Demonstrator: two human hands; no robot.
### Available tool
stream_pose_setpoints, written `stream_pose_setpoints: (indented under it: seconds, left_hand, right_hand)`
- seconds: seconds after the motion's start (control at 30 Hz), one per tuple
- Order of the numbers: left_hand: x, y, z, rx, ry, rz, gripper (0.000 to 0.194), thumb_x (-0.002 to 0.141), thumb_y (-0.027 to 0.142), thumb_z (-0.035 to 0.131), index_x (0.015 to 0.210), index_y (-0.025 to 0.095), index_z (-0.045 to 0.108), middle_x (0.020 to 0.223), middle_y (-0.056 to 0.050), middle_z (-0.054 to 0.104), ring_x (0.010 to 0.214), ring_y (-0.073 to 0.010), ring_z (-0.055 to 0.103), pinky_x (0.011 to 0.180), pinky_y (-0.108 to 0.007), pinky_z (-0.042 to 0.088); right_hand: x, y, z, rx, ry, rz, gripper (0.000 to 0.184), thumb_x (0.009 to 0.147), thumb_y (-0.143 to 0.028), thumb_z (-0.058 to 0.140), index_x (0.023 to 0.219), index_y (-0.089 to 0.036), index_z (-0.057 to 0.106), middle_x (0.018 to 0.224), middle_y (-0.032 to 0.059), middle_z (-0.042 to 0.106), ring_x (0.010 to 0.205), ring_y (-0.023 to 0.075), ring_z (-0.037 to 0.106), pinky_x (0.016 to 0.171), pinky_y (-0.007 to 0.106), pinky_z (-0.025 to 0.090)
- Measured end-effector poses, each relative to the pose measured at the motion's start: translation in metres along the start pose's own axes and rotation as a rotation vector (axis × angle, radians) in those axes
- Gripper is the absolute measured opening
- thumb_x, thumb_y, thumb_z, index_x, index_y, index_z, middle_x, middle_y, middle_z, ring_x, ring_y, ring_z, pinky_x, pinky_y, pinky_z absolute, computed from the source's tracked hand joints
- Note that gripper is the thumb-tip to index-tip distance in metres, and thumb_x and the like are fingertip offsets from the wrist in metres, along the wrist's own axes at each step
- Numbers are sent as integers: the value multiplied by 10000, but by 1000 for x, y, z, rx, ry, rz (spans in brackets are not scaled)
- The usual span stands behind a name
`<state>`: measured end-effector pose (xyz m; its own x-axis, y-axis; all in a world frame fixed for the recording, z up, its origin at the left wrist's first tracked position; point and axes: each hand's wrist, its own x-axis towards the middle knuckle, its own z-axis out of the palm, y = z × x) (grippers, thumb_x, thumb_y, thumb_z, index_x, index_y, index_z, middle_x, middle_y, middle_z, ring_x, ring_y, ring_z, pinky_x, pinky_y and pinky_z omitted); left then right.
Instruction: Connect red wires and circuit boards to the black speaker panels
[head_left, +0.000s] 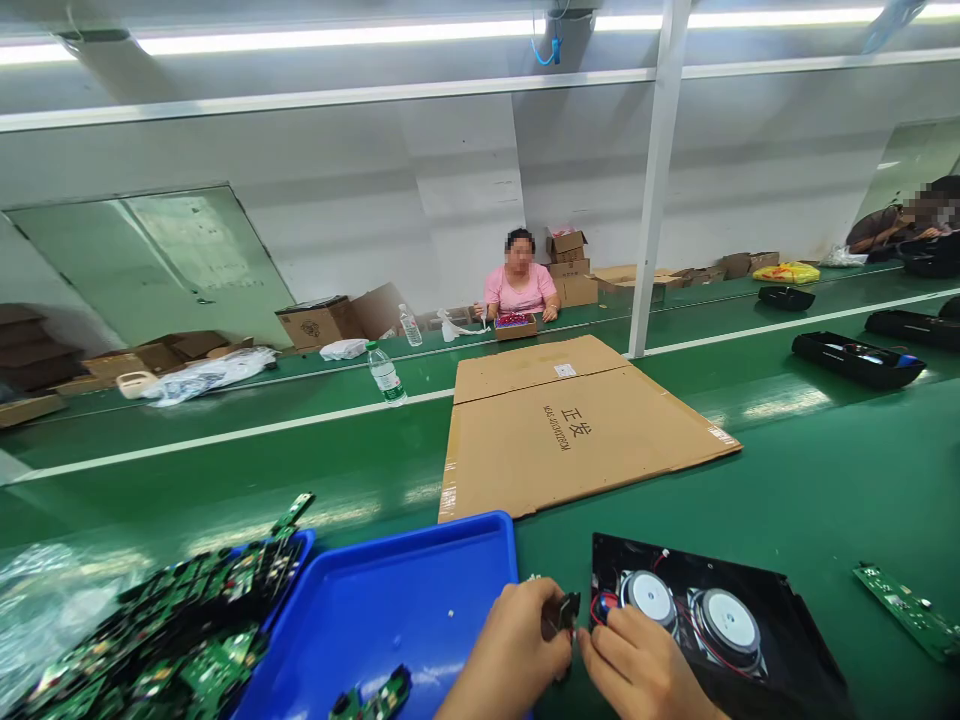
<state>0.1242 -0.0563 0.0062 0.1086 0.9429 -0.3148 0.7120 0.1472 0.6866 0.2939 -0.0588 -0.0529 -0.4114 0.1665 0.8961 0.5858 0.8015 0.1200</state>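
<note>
Beside the speaker panel (720,620), the left hand (517,650) pinches a small dark part (561,612); the right hand (637,665) grips perhaps a blue connector (606,604).

I'm looking at an electronics assembly line in a factory: a long green conveyor belt (825,470) runs left to right, circuit boards (172,630) lie heaped near left, black speaker housings (855,358) sit far right, cardboard boxes (315,322) stack behind, and a seated worker in pink (519,285) faces me under strip lights (337,38).
</note>
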Motion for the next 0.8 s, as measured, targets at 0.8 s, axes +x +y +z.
stream_pose_setpoints:
  seconds: [0.8]
  left_hand:
    - [-30,-28,-25,475,156,176,399,991,50,423,1215,169,731,1091,-104,846,1008,-274,766,878,-308,481]
  right_hand:
    - [-12,64,-65,259,-910,739,624,862,60,462,1299,-286,744,1318,48,772,965,171,785,804,239,569]
